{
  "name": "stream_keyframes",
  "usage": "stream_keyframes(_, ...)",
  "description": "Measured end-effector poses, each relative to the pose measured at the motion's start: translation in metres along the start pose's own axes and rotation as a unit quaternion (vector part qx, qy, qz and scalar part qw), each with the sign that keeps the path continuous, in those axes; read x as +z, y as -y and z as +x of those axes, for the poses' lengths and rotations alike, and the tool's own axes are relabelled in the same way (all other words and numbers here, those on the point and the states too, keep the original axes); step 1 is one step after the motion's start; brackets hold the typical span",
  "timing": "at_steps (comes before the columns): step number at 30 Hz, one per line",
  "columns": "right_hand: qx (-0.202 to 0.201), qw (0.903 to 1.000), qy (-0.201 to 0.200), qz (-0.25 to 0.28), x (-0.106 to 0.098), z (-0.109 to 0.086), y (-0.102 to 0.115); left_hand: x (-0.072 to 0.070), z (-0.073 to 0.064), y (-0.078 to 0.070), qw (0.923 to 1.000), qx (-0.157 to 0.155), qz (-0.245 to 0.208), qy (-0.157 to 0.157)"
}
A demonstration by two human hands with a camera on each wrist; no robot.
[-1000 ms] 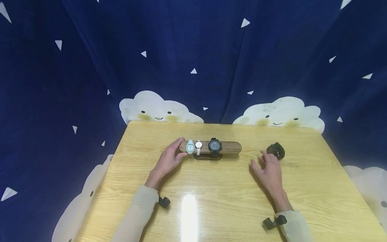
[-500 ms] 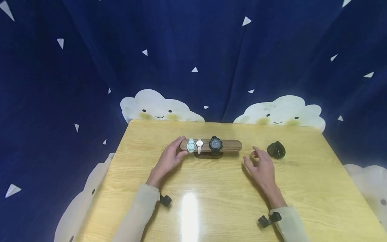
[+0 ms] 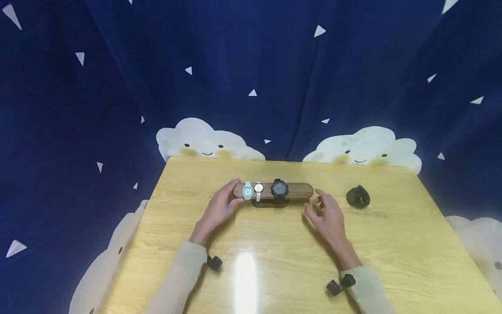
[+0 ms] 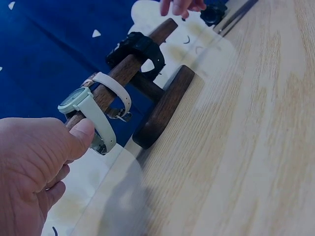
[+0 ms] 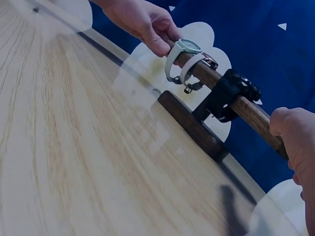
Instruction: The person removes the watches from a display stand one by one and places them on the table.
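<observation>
A dark wooden watch stand rises from the table on a short base. My left hand holds the left end of its bar, with the thumb in front beside a mint-green square watch. Along the bar follow a small watch with a pale strap and a chunky black watch. My right hand is just off the bar's right end, fingers loosely bent and holding nothing; in the right wrist view it overlaps that end.
Another black watch lies on the wooden table, to the right of my right hand. A dark blue curtain with clouds and triangles hangs behind the table's back edge. Small black cameras sit at both wrists.
My right hand has moved left, away from the black watch on the table, to the stand's right end. The left hand stays on the left end.
</observation>
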State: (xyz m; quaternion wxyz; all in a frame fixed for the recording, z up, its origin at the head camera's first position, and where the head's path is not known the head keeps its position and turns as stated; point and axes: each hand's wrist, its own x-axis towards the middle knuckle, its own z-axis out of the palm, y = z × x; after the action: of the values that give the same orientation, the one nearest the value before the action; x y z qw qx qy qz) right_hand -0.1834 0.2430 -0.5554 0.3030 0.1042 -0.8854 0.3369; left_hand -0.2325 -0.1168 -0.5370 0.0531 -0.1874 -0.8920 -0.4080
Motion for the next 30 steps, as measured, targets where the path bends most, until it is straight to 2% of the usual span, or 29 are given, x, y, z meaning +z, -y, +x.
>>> stream_keyframes(5,0.006,0.9999,0.014,0.005,0.003,0.002,0.005,0.001,0.0,-0.001,1.0,-0.001,-0.003,0.004)
stream_keyframes(18,-0.02,0.9996,0.013,0.015,0.014,0.008,0.009,-0.002,0.001,-0.001,1.0,-0.001,-0.007,-0.004)
stream_keyframes(30,-0.002,0.9994,0.034,0.007,0.02,0.008,0.019,0.0,-0.001,0.0,1.0,-0.009,-0.004,-0.002)
